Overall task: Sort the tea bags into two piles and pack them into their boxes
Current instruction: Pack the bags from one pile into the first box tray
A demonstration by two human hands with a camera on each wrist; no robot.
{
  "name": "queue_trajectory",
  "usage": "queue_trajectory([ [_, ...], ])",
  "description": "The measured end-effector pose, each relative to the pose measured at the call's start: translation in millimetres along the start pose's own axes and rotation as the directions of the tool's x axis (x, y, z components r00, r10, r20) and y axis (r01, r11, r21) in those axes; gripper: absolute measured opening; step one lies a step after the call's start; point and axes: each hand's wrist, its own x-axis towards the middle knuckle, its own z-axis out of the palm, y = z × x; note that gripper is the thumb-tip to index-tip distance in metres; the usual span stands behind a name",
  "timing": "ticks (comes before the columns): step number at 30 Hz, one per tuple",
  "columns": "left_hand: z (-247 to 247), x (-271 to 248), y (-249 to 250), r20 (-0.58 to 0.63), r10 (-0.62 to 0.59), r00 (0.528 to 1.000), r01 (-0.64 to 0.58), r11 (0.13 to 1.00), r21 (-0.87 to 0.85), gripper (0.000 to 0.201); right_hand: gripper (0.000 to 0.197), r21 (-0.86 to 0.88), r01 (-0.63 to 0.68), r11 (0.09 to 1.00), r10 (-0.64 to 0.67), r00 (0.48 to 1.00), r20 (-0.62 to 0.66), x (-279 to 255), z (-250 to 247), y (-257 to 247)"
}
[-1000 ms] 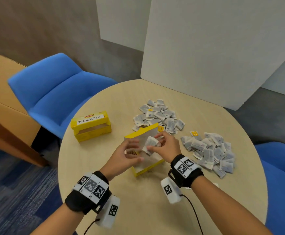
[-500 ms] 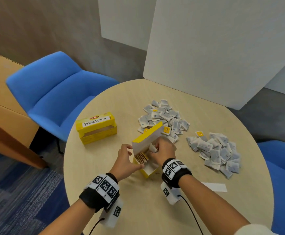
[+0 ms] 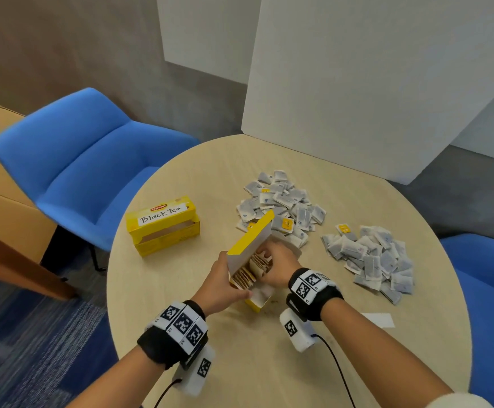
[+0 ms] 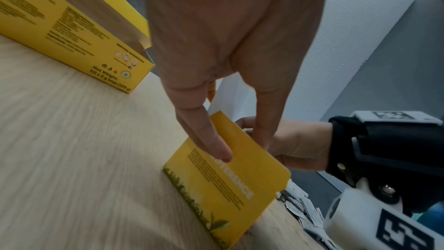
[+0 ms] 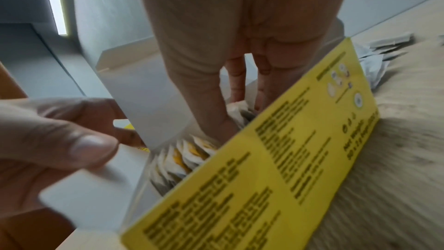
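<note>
Head-camera view: an open yellow cardboard tea box [image 3: 250,262] is seen standing on a round light-wood table [image 3: 269,363], steadied by the left hand [image 3: 220,285], whose fingers are laid fairly straight against its outer yellow wall while the thumb is held at the open top, as is shown in the left-wrist view. The right hand [image 3: 278,265] is reached down into the box, its fingers [image 5: 236,83] pressed among the upright row of white paper tea bags [image 5: 190,151] packed inside; whether a bag is pinched cannot be told. The box's lid flap [image 3: 254,234] is raised at an angle over the opening. A second yellow cardboard box labelled "Black Tea" [image 3: 163,225] is set well apart to the left, its lid ajar. Two loose piles of grey-white tea bags are left on the table: one [image 3: 281,207] just behind the open box, the other [image 3: 372,260] to its right. A white paper slip [image 3: 379,319] lies beside the right forearm. Blue upholstered chairs [image 3: 92,169] are placed around the table.
</note>
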Motion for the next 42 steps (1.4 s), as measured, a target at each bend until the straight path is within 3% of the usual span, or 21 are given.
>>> queue_trajectory([
  [8, -3, 2, 0, 0.040, 0.019, 0.999, -0.021, 0.999, 0.035, 0.084, 0.031, -0.061, 0.004, 0.998, -0.007, 0.999, -0.044, 3, 7, -6],
  [12, -5, 3, 2, 0.037, 0.030, 0.999, -0.031, 0.998, 0.050, 0.083, 0.033, -0.092, 0.026, 0.995, -0.027, 1.000, -0.006, 1, 6, -9],
  [15, -7, 4, 2, 0.035, 0.034, 0.999, -0.036, 0.998, 0.057, 0.084, 0.053, -0.138, -0.004, 0.990, 0.012, 0.998, 0.058, 1, -3, -5],
  [18, -9, 3, 3, 0.061, 0.019, 0.998, -0.022, 0.999, 0.049, 0.088, 0.061, -0.218, -0.028, 0.976, 0.045, 0.996, 0.074, 3, -7, -2],
  [24, -11, 1, 7, 0.099, 0.005, 0.995, -0.009, 0.999, 0.035, 0.089, 0.034, -0.276, -0.056, 0.960, 0.073, 0.996, 0.050, 7, -9, -11],
  [31, -17, -1, 14, 0.099, 0.001, 0.995, -0.007, 0.998, 0.056, 0.082, 0.030, -0.192, -0.032, 0.981, 0.031, 0.999, -0.006, 3, -8, -1],
  [36, -18, -2, 18, 0.097, -0.005, 0.995, -0.002, 0.997, 0.074, 0.075, 0.034, -0.224, -0.048, 0.973, 0.046, 0.999, -0.012, 2, -6, -5],
  [42, -15, -6, 24, 0.086, -0.086, 0.993, 0.079, 0.994, 0.072, 0.068, 0.043, -0.068, 0.062, 0.996, -0.062, 0.998, 0.004, -16, -27, 8],
])
